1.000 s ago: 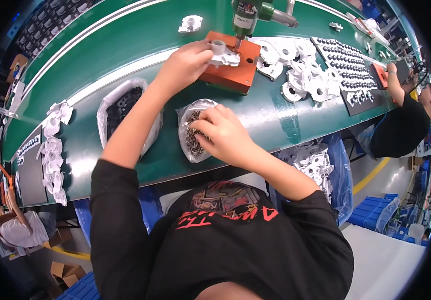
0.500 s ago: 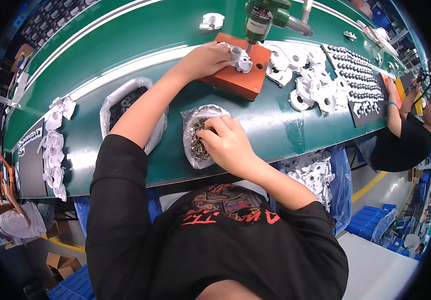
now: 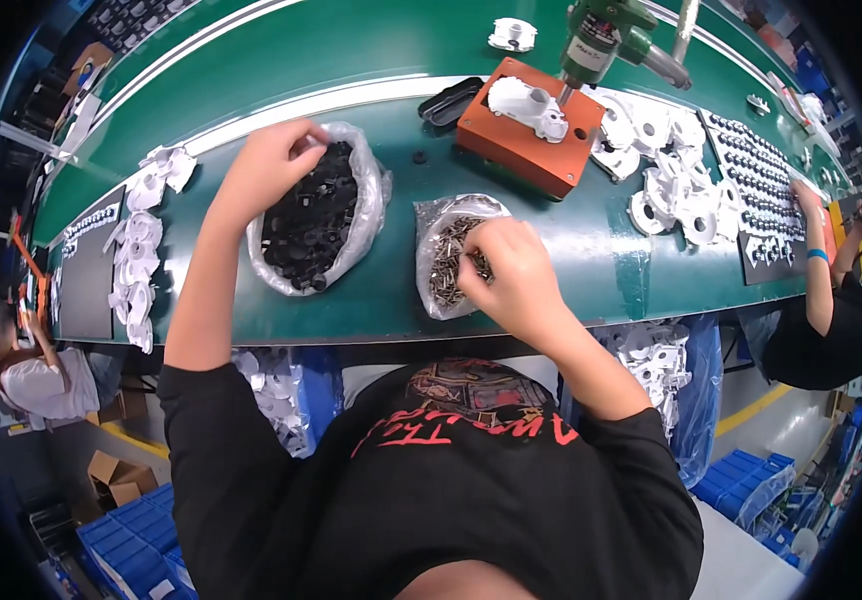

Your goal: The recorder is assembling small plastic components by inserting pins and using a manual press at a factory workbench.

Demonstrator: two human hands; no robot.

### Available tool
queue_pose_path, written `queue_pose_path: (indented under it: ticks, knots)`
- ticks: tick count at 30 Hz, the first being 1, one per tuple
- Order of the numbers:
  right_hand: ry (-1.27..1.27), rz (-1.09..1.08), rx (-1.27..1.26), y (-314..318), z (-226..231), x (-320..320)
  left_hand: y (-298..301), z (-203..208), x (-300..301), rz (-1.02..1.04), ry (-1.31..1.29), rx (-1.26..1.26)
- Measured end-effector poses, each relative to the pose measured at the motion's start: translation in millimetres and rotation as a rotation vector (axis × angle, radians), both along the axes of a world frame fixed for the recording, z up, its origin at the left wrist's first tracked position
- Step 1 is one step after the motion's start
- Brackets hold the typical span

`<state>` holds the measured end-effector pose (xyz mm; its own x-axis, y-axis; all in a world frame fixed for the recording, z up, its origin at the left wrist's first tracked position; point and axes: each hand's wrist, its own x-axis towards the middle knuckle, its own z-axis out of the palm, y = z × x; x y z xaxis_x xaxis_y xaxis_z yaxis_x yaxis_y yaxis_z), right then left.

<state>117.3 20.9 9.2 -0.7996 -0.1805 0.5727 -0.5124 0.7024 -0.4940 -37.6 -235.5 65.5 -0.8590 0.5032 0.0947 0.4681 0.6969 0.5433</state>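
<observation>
My left hand (image 3: 273, 170) hangs over the far left rim of a clear plastic bag (image 3: 371, 205) of small black parts (image 3: 306, 225). Its thumb and fingers are curved with a gap between them, and nothing shows in them. My right hand (image 3: 516, 275) has its fingers drawn together at the screws (image 3: 446, 265) in a second plastic bag (image 3: 429, 225); whatever they pinch is hidden. Beyond the bags, a white moulded part (image 3: 526, 108) lies on an orange block fixture (image 3: 521, 155), beneath the tip of a green power driver (image 3: 596, 45).
A black tray-like piece (image 3: 451, 103) sits left of the fixture. White parts are heaped to its right (image 3: 686, 200) and lined up at the left (image 3: 136, 265). A board of assembled parts (image 3: 766, 190) lies far right, near a co-worker's arm (image 3: 819, 270). A bin of white parts (image 3: 656, 375) stands below the table edge.
My left hand has left the white part on the fixture and come back to the bag of black parts. My right hand stays at the screws. The whole view has shifted.
</observation>
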Motion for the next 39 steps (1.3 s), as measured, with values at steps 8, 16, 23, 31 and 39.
queue_pose_path:
  ticks: [8,16,23,31,39]
  knots:
    - [-0.249,0.008,-0.303,11,21,1,-19,-31,16,0.091,0.098,-0.216]
    - [-0.719,0.281,-1.044,36,22,11,-19,-45,3,0.176,0.389,-0.395]
    - [-0.701,0.292,-1.140,42,17,12,-15,-58,-5,0.165,0.425,-0.425]
    - [-0.686,0.289,-1.155,47,14,14,-7,-52,-9,0.216,0.359,-0.386]
    - [-0.671,0.228,-1.226,57,14,15,-12,-38,-8,0.186,0.367,-0.195]
